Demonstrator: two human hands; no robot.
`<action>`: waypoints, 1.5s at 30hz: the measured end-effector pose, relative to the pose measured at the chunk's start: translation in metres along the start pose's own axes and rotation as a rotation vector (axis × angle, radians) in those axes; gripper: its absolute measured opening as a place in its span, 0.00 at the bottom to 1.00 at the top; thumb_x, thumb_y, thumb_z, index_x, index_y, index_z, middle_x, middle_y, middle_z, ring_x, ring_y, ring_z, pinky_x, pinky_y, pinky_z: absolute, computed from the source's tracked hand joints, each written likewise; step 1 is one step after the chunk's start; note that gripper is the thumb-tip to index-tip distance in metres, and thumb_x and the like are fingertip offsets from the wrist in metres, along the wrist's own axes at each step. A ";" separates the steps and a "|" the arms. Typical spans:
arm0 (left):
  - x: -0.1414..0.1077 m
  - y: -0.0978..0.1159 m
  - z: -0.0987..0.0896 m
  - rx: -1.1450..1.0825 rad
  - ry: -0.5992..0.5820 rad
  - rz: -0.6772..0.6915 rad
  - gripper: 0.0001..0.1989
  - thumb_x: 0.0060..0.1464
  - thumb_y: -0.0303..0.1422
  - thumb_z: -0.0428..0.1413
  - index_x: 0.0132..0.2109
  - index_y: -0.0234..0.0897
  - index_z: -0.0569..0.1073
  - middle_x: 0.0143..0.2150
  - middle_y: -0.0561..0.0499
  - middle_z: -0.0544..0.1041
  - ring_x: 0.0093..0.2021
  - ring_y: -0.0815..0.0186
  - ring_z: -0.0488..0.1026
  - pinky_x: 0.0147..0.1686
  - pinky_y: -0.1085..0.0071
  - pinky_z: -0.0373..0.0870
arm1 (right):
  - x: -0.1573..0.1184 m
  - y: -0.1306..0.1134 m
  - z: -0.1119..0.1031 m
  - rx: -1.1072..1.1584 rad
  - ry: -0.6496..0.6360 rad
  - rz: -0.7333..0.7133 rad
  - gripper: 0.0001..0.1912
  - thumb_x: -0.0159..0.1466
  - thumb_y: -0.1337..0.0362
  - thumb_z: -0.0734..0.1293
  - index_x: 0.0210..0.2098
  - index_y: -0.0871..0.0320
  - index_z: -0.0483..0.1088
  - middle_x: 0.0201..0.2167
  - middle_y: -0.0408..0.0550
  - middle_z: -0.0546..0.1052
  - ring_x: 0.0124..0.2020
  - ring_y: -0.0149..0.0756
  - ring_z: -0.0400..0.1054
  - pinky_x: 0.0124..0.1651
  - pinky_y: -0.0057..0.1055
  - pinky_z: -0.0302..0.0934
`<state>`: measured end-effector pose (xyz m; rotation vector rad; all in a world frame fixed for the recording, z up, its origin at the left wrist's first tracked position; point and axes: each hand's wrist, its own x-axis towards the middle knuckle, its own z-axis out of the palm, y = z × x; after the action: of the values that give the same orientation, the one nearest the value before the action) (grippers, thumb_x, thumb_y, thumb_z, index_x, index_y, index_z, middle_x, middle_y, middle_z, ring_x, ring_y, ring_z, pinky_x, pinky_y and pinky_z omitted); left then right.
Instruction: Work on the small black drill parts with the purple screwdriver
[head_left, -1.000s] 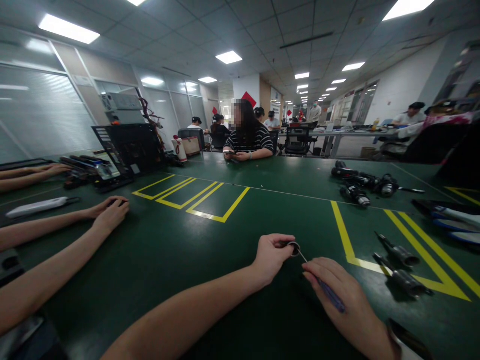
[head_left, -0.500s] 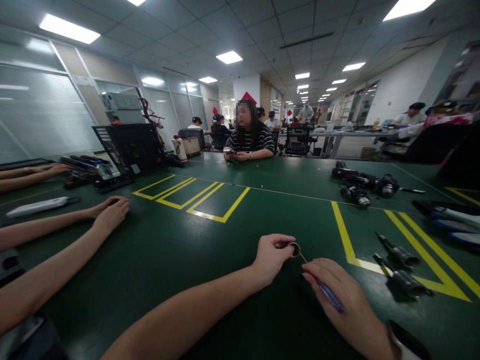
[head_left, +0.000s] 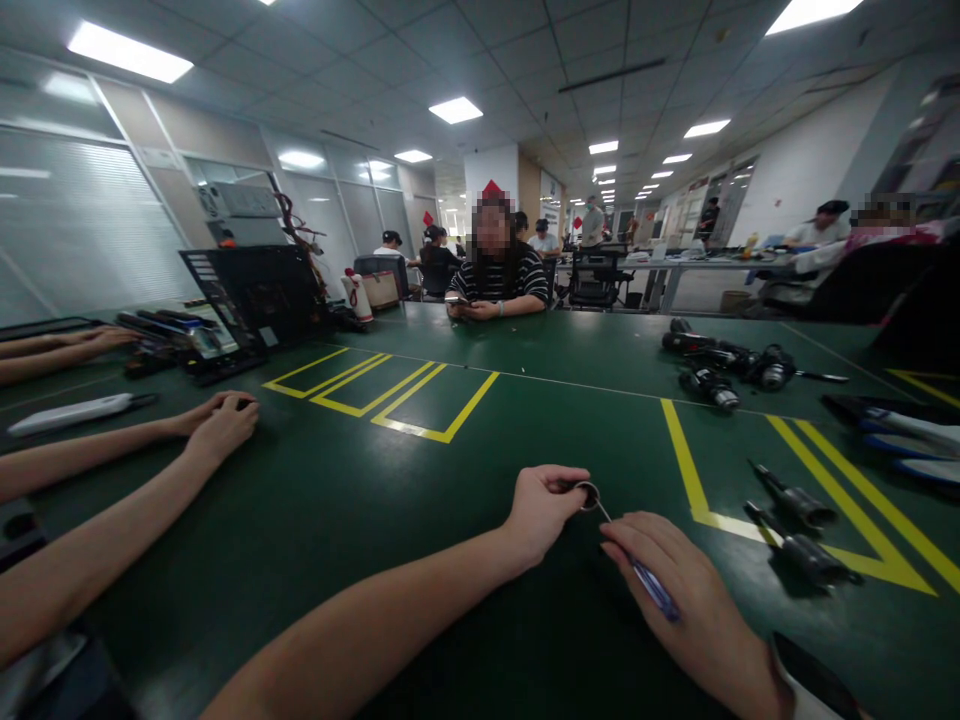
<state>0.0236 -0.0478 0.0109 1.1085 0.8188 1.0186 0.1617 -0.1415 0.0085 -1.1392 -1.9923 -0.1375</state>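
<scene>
My left hand (head_left: 544, 515) pinches a small hollow round metal part (head_left: 592, 488), its open rim turned toward my right hand. In my right hand (head_left: 679, 575) lies a screwdriver (head_left: 655, 590) with a clear bluish handle. Its thin shaft reaches up to the rim of the round part; whether the tip touches the inside is too small to tell. Both hands are just above the green table (head_left: 420, 520). To their right, two dark metal parts with cup-shaped ends, one nearer (head_left: 817, 562) and one farther (head_left: 802, 505), lie by yellow tape.
Several black and silver tool parts (head_left: 720, 370) lie farther back on the right, near blue-and-white items (head_left: 911, 440). At the left are a co-worker's hands (head_left: 221, 425), a white device (head_left: 75, 412) and a black panel (head_left: 255, 295). Across the table sits a person (head_left: 499, 275) holding a phone.
My hands keep nearly the same pose, with the screwdriver still at the round part. The whole view has shifted very slightly. The person across the table has turned their head.
</scene>
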 end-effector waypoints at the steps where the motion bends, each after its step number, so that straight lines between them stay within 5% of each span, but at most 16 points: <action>1: 0.000 0.000 0.000 0.000 -0.003 -0.002 0.12 0.39 0.24 0.63 0.36 0.29 0.78 0.30 0.45 0.80 0.31 0.65 0.77 0.36 0.69 0.73 | 0.000 0.000 0.000 0.003 -0.003 0.001 0.11 0.64 0.66 0.61 0.46 0.55 0.68 0.37 0.52 0.77 0.39 0.42 0.72 0.41 0.41 0.70; 45: -0.001 -0.001 -0.001 0.016 -0.035 0.016 0.10 0.43 0.22 0.61 0.37 0.29 0.77 0.31 0.46 0.79 0.31 0.67 0.76 0.35 0.71 0.73 | 0.000 0.002 0.000 -0.034 -0.029 -0.038 0.12 0.64 0.67 0.61 0.46 0.59 0.68 0.38 0.53 0.77 0.39 0.42 0.72 0.42 0.40 0.69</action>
<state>0.0231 -0.0483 0.0097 1.1451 0.7928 1.0050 0.1630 -0.1405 0.0081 -1.1311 -2.0451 -0.1761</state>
